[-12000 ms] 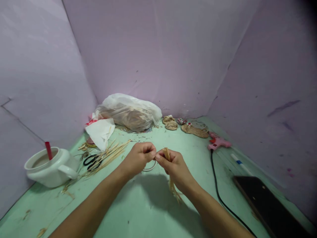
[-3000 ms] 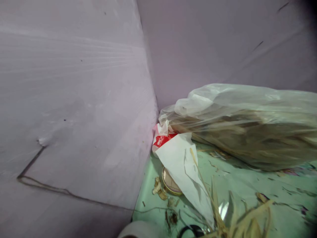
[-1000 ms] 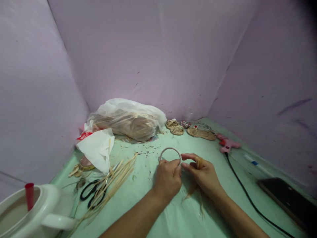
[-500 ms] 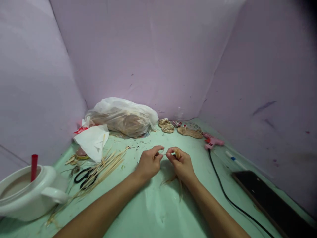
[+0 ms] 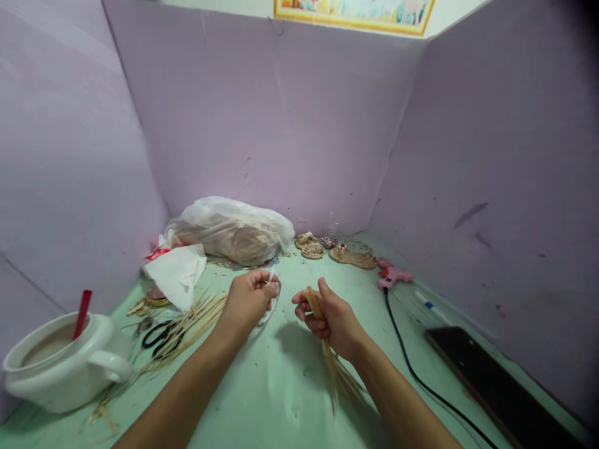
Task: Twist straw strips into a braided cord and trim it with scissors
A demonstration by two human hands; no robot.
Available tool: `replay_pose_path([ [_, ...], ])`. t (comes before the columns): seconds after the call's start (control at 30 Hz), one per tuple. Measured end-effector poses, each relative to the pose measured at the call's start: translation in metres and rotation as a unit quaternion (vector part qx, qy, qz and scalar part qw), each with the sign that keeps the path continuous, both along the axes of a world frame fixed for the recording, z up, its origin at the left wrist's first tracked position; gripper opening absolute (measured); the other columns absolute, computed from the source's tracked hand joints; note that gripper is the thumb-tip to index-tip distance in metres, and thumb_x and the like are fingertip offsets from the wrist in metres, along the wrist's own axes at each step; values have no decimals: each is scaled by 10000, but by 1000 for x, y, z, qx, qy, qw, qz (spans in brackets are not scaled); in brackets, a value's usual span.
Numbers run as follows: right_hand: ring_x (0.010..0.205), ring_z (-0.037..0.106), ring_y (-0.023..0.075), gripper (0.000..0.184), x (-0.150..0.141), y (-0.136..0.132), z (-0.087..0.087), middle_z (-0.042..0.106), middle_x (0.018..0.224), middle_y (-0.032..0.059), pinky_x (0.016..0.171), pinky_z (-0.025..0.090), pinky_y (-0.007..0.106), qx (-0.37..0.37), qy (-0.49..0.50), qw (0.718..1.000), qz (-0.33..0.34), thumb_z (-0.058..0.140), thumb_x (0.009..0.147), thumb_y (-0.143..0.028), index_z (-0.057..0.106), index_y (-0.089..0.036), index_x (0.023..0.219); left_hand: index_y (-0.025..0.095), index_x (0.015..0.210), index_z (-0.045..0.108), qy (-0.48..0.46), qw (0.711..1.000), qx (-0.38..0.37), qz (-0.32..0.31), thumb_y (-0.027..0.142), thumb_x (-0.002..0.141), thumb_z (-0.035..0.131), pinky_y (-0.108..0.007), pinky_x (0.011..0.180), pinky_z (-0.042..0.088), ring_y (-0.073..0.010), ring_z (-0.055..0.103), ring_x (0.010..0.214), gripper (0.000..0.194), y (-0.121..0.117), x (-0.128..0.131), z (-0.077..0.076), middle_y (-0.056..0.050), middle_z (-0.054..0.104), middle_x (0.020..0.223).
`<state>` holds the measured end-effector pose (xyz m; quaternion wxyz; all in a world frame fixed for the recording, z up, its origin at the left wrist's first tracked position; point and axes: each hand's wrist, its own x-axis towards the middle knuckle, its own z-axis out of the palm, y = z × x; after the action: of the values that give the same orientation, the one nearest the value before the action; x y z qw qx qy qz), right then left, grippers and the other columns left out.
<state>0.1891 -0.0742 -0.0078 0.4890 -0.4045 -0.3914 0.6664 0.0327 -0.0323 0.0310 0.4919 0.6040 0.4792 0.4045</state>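
Above the green tabletop (image 5: 276,399), the hands, almost fingertip to fingertip half a second ago, have parted. In the left hand (image 5: 250,302), closed fingers pinch a pale ring (image 5: 279,294). The right hand (image 5: 330,315), thumb raised, grips straw strips (image 5: 331,368) whose ends trail downward. Ring and strips are now held separately, a gap between.

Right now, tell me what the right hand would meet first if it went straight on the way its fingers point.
The right hand would probably meet the ring held in the left hand, though depth is unclear.
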Motion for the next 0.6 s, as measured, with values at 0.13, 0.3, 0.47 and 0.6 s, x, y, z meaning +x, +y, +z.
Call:
replay_pose_path([
  [0.13,451,194,41,441,-2,-5,6,449,715,6,414,66,204,6,74,995,64,457,766,-539,566,-121,852,118,835,609,30,998,51,-3,288,647,535,-209,443,317,-81,398,446,264,-4,-10,6,12,538,598],
  [0.3,467,229,44,343,-13,-14,8,411,655,-11,415,128,189,26,16,989,145,492,809,-446,548,-114,745,142,865,633,81,986,147,22,350,719,504,-222,528,364,-115,464,566,285,10,-23,4,-16,608,695],
  [0.47,463,356,64,344,-33,-22,3,465,591,-8,425,292,184,19,-2,980,196,517,786,-479,494,-144,709,129,735,642,104,987,98,-77,421,753,443,-220,497,331,-110,434,526,353,9,-20,1,-32,622,659],
  [0.6,449,377,69,351,-42,-25,0,440,545,-25,412,339,182,15,6,976,217,535,768,-485,516,-137,733,128,694,651,139,977,47,-153,446,748,430,-229,537,348,-122,469,550,391,2,-11,-8,-46,643,665],
])
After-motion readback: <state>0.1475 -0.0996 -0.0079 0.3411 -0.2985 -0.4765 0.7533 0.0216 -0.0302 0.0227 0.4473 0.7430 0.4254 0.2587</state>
